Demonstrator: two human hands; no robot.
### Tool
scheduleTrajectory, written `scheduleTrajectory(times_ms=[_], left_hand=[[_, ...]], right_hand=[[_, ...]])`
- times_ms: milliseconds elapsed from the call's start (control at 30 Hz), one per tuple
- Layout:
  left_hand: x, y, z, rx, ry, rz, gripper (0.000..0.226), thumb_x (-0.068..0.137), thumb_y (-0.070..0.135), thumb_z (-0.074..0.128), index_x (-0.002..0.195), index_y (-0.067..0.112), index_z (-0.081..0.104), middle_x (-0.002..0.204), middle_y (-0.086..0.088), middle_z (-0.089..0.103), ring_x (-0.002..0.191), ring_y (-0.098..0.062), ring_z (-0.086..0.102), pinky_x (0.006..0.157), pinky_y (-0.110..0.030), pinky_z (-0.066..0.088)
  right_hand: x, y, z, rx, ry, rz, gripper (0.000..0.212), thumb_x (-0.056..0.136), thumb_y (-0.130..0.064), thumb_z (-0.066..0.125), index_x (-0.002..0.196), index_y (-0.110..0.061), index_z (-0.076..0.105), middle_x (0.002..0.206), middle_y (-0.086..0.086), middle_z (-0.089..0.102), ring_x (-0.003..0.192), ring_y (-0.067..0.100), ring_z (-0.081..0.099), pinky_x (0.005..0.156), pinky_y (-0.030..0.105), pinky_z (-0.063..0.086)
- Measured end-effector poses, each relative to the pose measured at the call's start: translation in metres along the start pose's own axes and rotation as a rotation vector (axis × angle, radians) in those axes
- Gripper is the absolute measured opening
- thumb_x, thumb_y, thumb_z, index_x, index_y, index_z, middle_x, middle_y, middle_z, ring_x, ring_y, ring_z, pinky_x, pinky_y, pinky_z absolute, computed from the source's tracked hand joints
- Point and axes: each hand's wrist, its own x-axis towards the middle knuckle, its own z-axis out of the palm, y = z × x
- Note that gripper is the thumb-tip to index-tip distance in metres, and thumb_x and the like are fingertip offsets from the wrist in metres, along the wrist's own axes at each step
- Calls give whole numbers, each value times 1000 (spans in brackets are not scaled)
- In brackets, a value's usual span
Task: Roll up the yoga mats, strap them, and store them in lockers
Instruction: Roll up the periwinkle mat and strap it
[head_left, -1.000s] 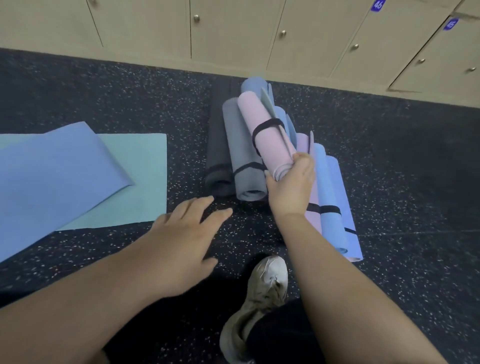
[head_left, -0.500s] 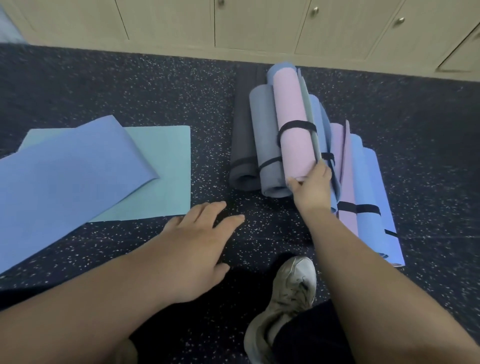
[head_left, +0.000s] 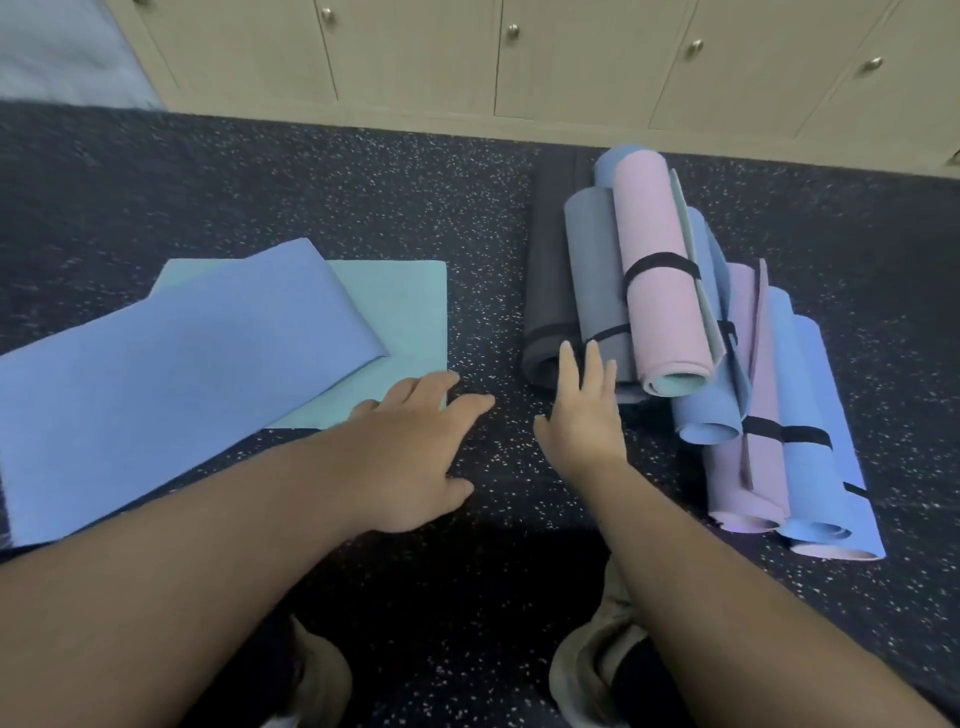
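- on the dark speckled floor (head_left: 311, 197), a pile of rolled mats (head_left: 675, 338) lies right of centre, its far end close to the row of pale lockers (head_left: 415, 57).
- top of the pile is a pink mat (head_left: 660, 291), rolled, with a black strap (head_left: 657, 262) around its middle; its open end faces the camera.
- just left of the pink mat lie a grey mat (head_left: 592, 270) and, further left, a black mat (head_left: 545, 260), both rolled, touching side by side.
- right of the pink mat sit more rolls in blue and purple, some strapped.
- the right hand (head_left: 584, 410) is in front of the grey mat's near end, fingers straight and spread, holding nothing; i cannot tell whether the fingertips touch the roll.
- the left hand (head_left: 410, 452) is left of the pile, palm down, fingers loosely extended, empty.
- well left of the pile, a blue mat (head_left: 171, 374) lies unrolled across a flat teal mat (head_left: 405, 312); the left hand's fingertips reach the teal mat's near corner.
- two shoes show at the bottom edge, nearer the camera than the pile.
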Motion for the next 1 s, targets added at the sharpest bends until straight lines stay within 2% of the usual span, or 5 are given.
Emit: scheduleTrajectory(times_ms=[300,500,667,867,1000], left_hand=[[26,-134,-27,31,130,-272,67,96,37,49,151,30,13,159,-3,3,144,-29,11,113,-49,23],[44,-229,7,236,-148,-475,66,97,37,49,151,27,13,158,-7,3,143,-33,16,111,-49,28],[73,-249,31,206,-85,-351,58,99,34,44,150,27,19,158,-5,8,141,-30,24,109,-46,31],[93,-265,61,245,-126,-193,56,97,32,45,149,26,23,159,-5,3,145,-26,13,112,-44,25],[106,-286,80,319,-143,-184,53,98,29,44,148,28,25,159,-3,2,147,-23,7,112,-41,23]], right_hand=[[13,-137,36,202,-134,-267,78,96,-18,48,153,-22,-5,160,3,-14,147,26,-9,117,38,15],[11,-176,85,161,-291,-345,73,98,-21,43,152,-23,-6,160,2,-13,148,25,-7,117,38,19],[19,-171,123,104,-433,-253,73,98,-19,42,152,-25,-7,159,1,-14,147,26,-9,116,41,20],[39,-161,159,22,-571,-170,71,99,-22,43,153,-30,-4,160,-1,-14,147,28,-10,116,47,16],[51,-161,179,19,-652,-93,69,100,-26,43,152,-35,0,160,-2,-13,147,29,-11,115,49,18]])
